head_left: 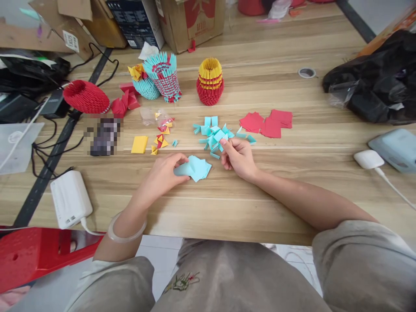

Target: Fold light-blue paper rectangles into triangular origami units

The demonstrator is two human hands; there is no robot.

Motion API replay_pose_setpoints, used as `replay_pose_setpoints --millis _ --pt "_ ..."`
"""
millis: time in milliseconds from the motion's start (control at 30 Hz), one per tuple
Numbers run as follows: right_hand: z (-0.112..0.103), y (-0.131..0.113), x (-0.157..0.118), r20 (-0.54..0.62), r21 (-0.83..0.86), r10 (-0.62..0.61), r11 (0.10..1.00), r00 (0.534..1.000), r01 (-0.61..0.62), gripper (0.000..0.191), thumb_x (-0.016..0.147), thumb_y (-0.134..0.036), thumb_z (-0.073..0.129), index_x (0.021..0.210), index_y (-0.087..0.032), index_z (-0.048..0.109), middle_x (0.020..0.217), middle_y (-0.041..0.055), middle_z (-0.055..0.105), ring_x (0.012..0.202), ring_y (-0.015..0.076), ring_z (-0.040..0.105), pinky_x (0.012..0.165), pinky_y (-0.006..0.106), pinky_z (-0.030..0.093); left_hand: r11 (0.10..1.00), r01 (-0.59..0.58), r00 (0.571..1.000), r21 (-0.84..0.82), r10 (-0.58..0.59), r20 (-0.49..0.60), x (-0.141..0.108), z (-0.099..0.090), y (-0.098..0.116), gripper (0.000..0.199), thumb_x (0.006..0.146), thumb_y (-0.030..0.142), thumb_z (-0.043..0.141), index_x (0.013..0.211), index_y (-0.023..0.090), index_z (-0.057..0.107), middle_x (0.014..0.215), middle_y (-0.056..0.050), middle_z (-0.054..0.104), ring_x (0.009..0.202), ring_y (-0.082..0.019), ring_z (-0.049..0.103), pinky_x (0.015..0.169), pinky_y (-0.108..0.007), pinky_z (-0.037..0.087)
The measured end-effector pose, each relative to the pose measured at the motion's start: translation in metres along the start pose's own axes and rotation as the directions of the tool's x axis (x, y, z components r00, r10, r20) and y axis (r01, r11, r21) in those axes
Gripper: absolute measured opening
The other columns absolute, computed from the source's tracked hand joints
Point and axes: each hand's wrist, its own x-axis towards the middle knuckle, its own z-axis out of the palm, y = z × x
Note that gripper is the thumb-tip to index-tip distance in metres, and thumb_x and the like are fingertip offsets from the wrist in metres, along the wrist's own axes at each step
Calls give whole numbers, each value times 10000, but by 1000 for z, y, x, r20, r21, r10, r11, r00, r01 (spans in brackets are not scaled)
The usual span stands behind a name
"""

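Note:
My left hand is closed at the left end of a fanned stack of light blue paper sheets, thumb at the near edge and fingers at the far edge. To the right, my right hand has its thumb pressed to curled fingers. Its thumb tip overlaps a loose heap of folded light blue paper pieces; whether a piece is pinched there is hidden. Red paper sheets lie beyond my right hand. A yellow paper stack and small yellow and red folded triangles lie beyond my left.
Farther back stand a yellow-and-red folded-paper vase, a blue-and-red one and a red one. Cardboard boxes line the back. A white power bank lies left, a tape roll and black bag right.

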Motion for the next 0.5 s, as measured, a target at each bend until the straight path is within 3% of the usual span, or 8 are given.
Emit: replay_pose_setpoints --millis 133,267,400,500 --pt "0 0 0 21 15 -17 1000 1000 17 508 776 -598 603 551 -176 432 409 -45 523 279 43 442 262 145 282 999 41 997 -24 -43 -70 -2 -2 1 377 629 360 757 953 209 637 1019 -41 697 854 -228 654 816 -367 523" --pt "0 1 1 38 16 -21 1000 999 20 504 784 -587 601 549 -174 434 421 -42 525 290 43 450 273 146 290 999 37 981 -41 -44 -188 -1 0 -4 296 628 377 761 858 209 680 893 -46 727 795 -240 671 741 -358 539" --pt "0 0 -2 68 5 -35 999 997 35 500 793 -568 601 537 -176 425 430 -34 533 313 47 461 294 153 307 994 -75 940 -82 43 -339 0 5 -7 186 675 350 736 786 203 710 925 -51 735 844 -232 677 804 -370 543" --pt "1 -1 -7 158 -22 -80 996 984 85 461 792 -523 627 545 -157 494 491 -16 575 367 43 484 347 158 356 967 -178 896 -182 82 -437 -1 8 -4 123 718 318 709 741 198 725 919 -46 741 890 -215 684 891 -370 531"
